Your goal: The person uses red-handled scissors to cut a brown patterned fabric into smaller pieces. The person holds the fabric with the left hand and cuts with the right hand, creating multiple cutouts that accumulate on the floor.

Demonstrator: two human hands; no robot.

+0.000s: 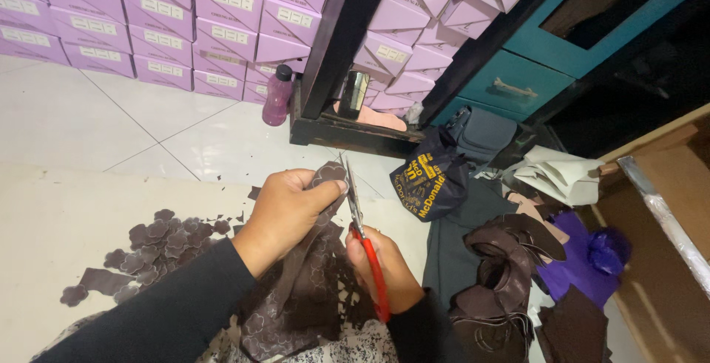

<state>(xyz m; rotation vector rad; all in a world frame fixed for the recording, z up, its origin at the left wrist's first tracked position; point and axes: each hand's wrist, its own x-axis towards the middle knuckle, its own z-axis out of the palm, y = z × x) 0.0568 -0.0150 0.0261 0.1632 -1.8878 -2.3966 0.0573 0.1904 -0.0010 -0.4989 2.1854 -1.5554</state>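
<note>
A sheet of dark brown leather-like material stamped with flower outlines [296, 296] is held up over the lap, and its top edge is pinched firmly in the left hand [285, 211], fingers curled closed around a flower-shaped tab at the very top. The right hand [384, 270] is wrapped shut around the red handles of a pair of scissors [362, 241], whose slim metal blades are pointed upward and laid right against the edge of the sheet beside the left fingers. Whether the blades are parted or closed cannot be told from this angle.

On the pale cream mat [66, 215], towards its left edge, a heap of cut-out dark brown flower shapes [155, 248] is piled, with a few stray pieces scattered near it. Beyond the mat's far edge, on the white tiled floor [89, 119], a pink plastic bottle with a dark cap [278, 95] is stood upright just beside a black wooden frame base [347, 130]. Rows of lilac cardboard boxes [148, 22] are stacked against the back. To the right of the hands, a dark blue bag with yellow print [429, 178] is slumped on the floor, and nearer the right side a bundle of dark brown straps [503, 274] is heaped next to purple fabric [584, 256], close to a teal cabinet drawer [510, 85].
</note>
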